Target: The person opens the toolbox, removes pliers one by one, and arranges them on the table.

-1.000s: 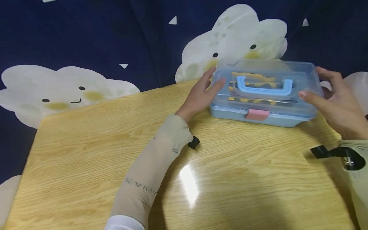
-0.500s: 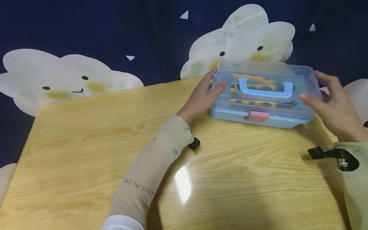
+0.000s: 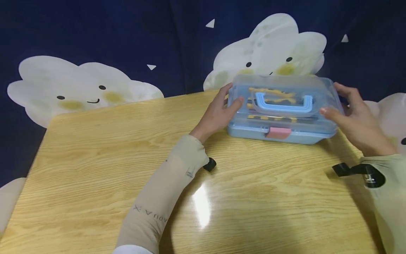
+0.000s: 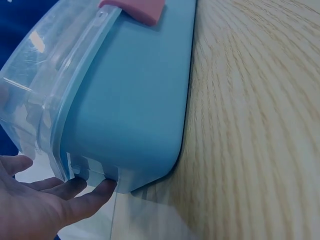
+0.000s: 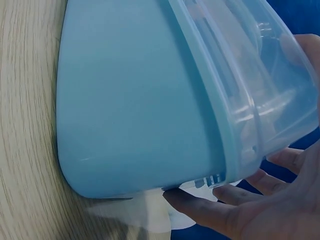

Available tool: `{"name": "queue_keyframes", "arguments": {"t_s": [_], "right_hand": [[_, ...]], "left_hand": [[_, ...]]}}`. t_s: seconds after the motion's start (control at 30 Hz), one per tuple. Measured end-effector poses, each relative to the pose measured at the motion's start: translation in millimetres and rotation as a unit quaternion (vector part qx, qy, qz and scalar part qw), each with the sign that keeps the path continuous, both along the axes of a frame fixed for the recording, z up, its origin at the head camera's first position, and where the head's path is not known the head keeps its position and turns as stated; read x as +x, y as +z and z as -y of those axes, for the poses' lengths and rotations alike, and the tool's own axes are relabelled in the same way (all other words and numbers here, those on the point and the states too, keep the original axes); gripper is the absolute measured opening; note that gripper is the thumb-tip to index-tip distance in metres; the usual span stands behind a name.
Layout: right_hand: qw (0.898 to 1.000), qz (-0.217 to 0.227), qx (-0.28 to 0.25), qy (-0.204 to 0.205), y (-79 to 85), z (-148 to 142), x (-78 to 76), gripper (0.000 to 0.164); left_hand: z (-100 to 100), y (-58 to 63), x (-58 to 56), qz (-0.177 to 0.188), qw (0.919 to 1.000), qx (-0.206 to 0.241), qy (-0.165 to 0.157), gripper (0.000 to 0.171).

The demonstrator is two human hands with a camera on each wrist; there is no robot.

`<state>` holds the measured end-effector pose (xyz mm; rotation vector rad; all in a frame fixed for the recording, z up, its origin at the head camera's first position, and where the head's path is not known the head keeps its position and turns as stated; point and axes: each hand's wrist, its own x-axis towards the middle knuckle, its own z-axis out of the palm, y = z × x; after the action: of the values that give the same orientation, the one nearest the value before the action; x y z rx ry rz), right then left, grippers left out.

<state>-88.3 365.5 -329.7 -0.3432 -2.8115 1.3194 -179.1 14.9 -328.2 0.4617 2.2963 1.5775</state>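
Note:
A light blue plastic storage box (image 3: 247, 132) with a clear lid stands at the right rear of the table. Its lid is down and carries a blue handle (image 3: 283, 108); a pink latch (image 3: 278, 133) sits on the front. Yellow-and-black pieces (image 3: 272, 92) show through the lid. My left hand (image 3: 217, 114) holds the box's left end, thumb on the lid. In the left wrist view, its fingertips touch the end wall below the rim. My right hand (image 3: 360, 121) grips the opposite end, thumb on top; its fingers (image 5: 200, 207) reach under the rim in the right wrist view.
The wooden table (image 3: 95, 169) extends left and forward of the box. A dark blue curtain (image 3: 177, 46) with white clouds hangs right behind the table's rear edge. Black straps (image 3: 374, 175) with small cameras are on both sleeves.
The box has shifted a little to the left along the table, and both hands have moved with it. The head view has also shifted slightly.

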Motion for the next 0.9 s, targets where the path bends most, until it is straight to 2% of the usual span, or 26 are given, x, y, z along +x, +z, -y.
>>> {"name": "queue_keyframes", "arguments": {"t_s": [0.2, 0.43, 0.63, 0.9], "right_hand": [[0.999, -0.009, -0.018, 0.026, 1.7, 7.0, -0.8, 0.08], [0.997, 0.018, -0.048, 0.052, 8.6, 18.0, -7.0, 0.08], [0.997, 0.014, -0.043, 0.069, 10.1, 28.1, -13.1, 0.076], [0.995, 0.006, -0.046, 0.092, 8.5, 49.8, -17.1, 0.075]], "left_hand": [[12.2, -2.3, 2.3, 0.005, 0.9998, 0.016, 0.008, 0.07], [28.2, -0.8, 5.7, 0.013, 0.9993, 0.031, 0.014, 0.072], [43.9, 0.8, 6.4, 0.027, 0.998, 0.055, 0.017, 0.072], [68.2, 2.7, 9.6, 0.043, 0.9966, 0.062, 0.035, 0.071]]}}
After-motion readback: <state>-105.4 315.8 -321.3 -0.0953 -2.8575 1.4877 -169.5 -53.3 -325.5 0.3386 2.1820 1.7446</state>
